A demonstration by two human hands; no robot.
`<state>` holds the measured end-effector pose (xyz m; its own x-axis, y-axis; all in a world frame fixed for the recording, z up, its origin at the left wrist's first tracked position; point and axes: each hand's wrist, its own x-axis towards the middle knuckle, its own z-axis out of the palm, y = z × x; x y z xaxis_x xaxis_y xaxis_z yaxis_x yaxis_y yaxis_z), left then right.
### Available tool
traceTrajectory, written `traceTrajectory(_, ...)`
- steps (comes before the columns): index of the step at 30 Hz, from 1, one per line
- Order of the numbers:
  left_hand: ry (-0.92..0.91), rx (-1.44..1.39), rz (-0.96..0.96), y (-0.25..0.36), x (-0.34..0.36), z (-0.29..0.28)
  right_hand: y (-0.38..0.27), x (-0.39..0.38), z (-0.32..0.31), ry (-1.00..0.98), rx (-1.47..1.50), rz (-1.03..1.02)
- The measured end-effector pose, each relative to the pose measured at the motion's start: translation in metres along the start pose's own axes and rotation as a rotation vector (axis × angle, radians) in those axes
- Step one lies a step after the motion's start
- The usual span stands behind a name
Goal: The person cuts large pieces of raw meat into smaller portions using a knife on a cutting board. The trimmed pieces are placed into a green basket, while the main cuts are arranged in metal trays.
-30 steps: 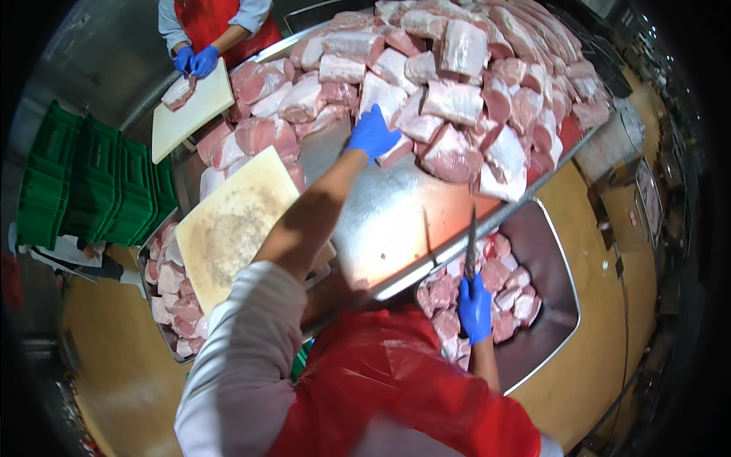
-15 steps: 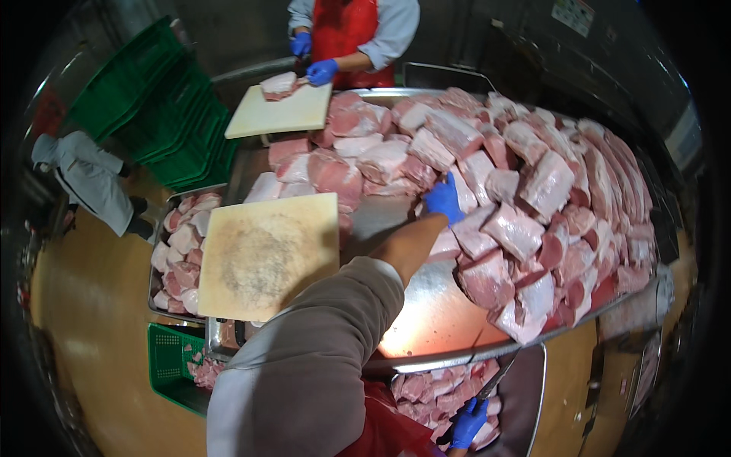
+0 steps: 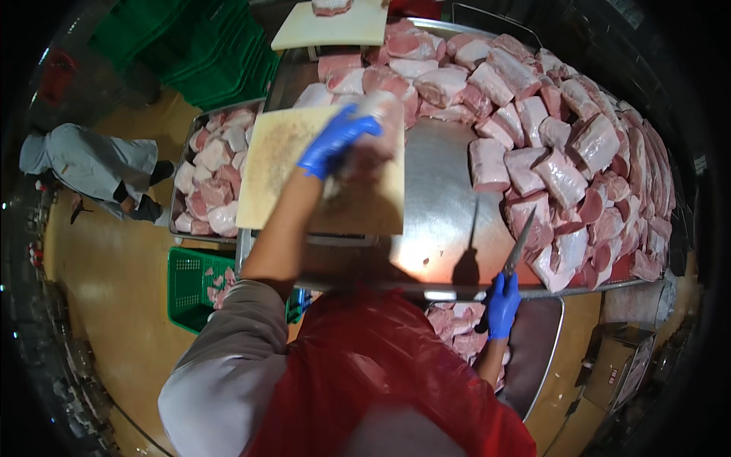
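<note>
Left hand (image 3: 327, 145), gloved in blue, grasps one block of meat (image 3: 384, 133) above the near cutting board (image 3: 274, 171); the block is blurred, so whether it touches the board cannot be told. Right hand (image 3: 502, 305), gloved alike, is closed round the handle of one knife (image 3: 521, 240), blade slanting up and away over the edge of the steel table (image 3: 438, 183).

Cutting boards number two — the near one, and a far one (image 3: 327, 30) carrying one cut of meat (image 3: 332, 6). Two metal bins of meat pieces stand by the table: a left bin (image 3: 202, 238) beside the near board, and a right bin (image 3: 533, 343) below the right hand. Also in view are one green basket (image 3: 186, 286) with scraps, one stack of green crates (image 3: 205, 53) and one other person (image 3: 99, 164) at the left. Blocks in the heap (image 3: 552, 137) overlap too much to count.

Between the near board's right edge and the heap runs a strip of steel surface — the widest room on the table — reaching down to its near edge. The knife's tip lies close to the heap's lower left side.
</note>
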<state>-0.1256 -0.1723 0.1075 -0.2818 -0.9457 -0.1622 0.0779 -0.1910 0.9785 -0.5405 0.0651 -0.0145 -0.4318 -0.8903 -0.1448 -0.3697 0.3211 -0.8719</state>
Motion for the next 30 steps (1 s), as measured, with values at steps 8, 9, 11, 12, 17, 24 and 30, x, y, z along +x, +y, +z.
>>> traceTrajectory(8, 0.385, 0.321, 0.134, -0.101, -0.159, 0.012, -0.061, -0.01, 0.064, -0.215, -0.069, -0.126)
traceTrajectory(9, 0.324, 0.315, 0.126, -0.095, -0.183, 0.02, -0.07, -0.009, 0.072, -0.247, -0.092, -0.143)
traceTrajectory(11, 0.44, 0.586, 0.26, -0.101, -0.217, 0.006, -0.097, -0.01, 0.09, -0.287, -0.099, -0.176)
traceTrajectory(12, 0.539, 0.455, 0.255, -0.104, -0.224, -0.018, -0.107, -0.011, 0.099, -0.301, -0.104, -0.189)
traceTrajectory(17, 0.955, 0.778, 0.436, -0.094, -0.233, -0.139, -0.158, -0.026, 0.139, -0.376, -0.206, -0.325)
traceTrajectory(24, 0.816, 0.668, 0.399, -0.079, -0.225, -0.159, -0.216, -0.04, 0.193, -0.293, -0.32, -0.97)
traceTrajectory(30, 0.698, 0.663, 0.656, -0.099, -0.199, -0.147, -0.27, -0.077, 0.24, -0.422, -0.343, -0.936)
